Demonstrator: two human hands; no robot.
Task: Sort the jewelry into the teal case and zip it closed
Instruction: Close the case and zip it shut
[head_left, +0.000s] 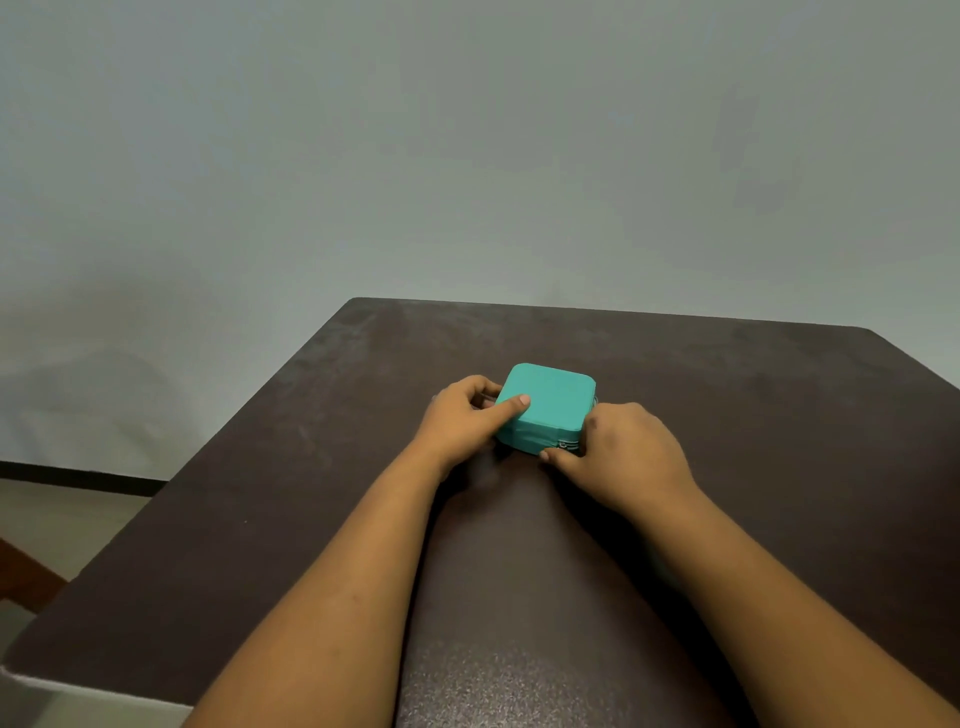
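A small square teal case (551, 401) sits with its lid down near the middle of the dark brown table (727, 415). My left hand (462, 421) grips the case's left side, thumb lying across the lid's near-left corner and fingers curled round the far-left edge. My right hand (618, 452) is at the case's near-right corner, fingers curled at the silver zipper (566, 445) that shows along the front side. Whether the fingers pinch the zipper pull is hidden by the hand. No loose jewelry is visible.
The table's left edge runs diagonally past my left arm, with floor (62, 519) and a black skirting strip beyond it. A plain grey wall (467, 156) stands behind the table's far edge. A pale box corner (31, 696) shows at bottom left.
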